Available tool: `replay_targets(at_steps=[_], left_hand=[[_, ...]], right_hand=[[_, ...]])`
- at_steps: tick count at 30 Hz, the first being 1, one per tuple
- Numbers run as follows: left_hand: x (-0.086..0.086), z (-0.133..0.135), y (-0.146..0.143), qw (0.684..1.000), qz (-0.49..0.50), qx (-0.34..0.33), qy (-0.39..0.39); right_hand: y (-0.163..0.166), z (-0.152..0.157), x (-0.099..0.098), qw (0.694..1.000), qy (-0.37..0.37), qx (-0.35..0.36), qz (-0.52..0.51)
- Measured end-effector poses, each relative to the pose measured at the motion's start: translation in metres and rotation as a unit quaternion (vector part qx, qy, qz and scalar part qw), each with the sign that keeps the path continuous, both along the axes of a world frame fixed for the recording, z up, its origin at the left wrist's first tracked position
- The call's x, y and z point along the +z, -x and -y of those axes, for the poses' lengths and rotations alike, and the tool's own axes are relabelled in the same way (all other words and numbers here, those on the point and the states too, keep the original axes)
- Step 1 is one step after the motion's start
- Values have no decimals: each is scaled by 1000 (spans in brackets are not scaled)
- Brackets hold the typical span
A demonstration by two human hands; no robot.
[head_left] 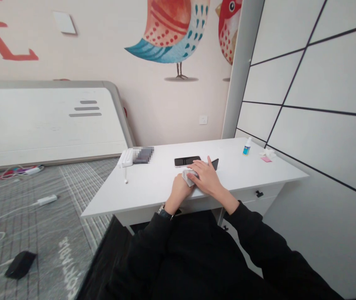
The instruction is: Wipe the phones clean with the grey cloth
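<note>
Both my hands meet near the middle of the white desk [153, 187]. My left hand [179, 191] is curled shut on a small white cloth [187, 176]. My right hand [205, 177] lies over a dark phone [215, 163], fingers stretched flat across it and touching the cloth. A second black phone [187, 161] lies screen-up just beyond my hands, untouched.
A small spray bottle with a blue label [247, 146] and a white and pink wipe packet [267, 156] sit at the desk's far right. A white block and dark box [135, 156] rest at the far left. Cables [15, 208] and a black object [20, 264] lie on the floor.
</note>
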State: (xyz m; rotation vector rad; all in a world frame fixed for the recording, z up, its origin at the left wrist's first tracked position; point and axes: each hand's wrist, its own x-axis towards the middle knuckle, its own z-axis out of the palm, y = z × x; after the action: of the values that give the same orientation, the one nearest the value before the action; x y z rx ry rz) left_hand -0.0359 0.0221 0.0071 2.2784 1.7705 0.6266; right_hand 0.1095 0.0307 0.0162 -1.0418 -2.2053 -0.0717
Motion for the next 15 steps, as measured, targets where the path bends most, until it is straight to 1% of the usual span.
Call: replay_targets(at_steps=[2, 6, 8, 11, 15], left_hand=[[1, 2, 0, 1000, 5, -2, -1], [3, 6, -1, 1000, 19, -2, -7], [3, 7, -2, 1000, 24, -3, -10], [2, 5, -2, 1000, 23, -1, -11], [-2, 0, -1, 1000, 11, 6, -12]], right_hand=[[-10, -8, 1, 1000, 3, -15, -9], [-37, -28, 3, 997, 4, -73, -36], [-43, -33, 4, 994, 3, -95, -44], [-35, -29, 2, 995, 2, -91, -42], [-2, -5, 1, 999, -4, -30, -18]])
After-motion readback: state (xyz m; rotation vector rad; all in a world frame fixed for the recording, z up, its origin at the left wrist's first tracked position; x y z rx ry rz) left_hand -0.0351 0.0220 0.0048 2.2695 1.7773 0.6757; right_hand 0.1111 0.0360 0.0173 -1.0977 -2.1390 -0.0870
